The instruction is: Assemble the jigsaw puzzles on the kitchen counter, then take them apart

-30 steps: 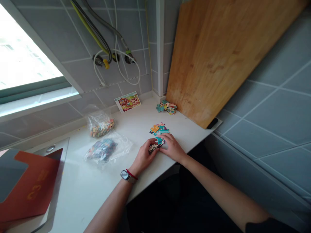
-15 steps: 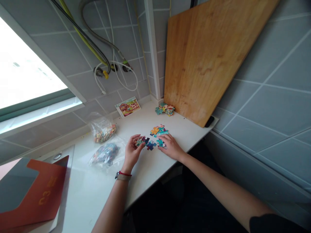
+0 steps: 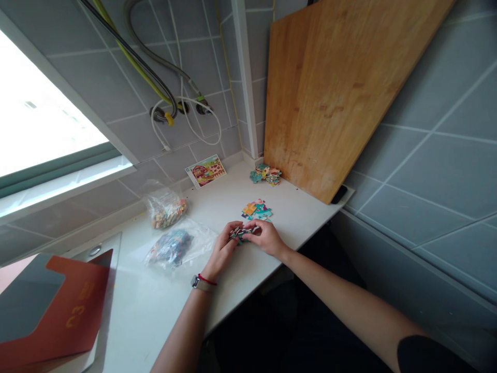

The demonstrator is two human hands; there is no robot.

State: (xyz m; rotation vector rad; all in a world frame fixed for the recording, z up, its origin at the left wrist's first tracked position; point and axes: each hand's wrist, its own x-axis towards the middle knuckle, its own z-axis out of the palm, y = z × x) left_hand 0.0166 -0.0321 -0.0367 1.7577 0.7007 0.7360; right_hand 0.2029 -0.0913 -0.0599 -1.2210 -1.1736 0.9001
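Note:
My left hand [image 3: 225,244] is closed around a small stack of jigsaw puzzle pieces [image 3: 241,234], low over the white counter. From the other side my right hand [image 3: 267,237] meets it, its thumb and fingers closed on the same stack. Dark and teal colours show on these pieces; how many there are is hidden by my fingers. Just beyond my hands lies a loose pile of puzzle pieces [image 3: 257,209], orange, teal and pink. Another heap of puzzle pieces [image 3: 265,175] rests at the back near the corner.
A picture card [image 3: 205,171] leans at the wall. Two clear bags of pieces, one orange-toned [image 3: 169,211] and one bluish [image 3: 171,247], lie left of my hands. A wooden board [image 3: 326,103] leans at the right. An orange-and-grey folder-like item [image 3: 83,305] sits front left.
My hands have come together. My right hand has moved left to the stack in my left hand, and the pieces that lay between them are now gathered there or covered.

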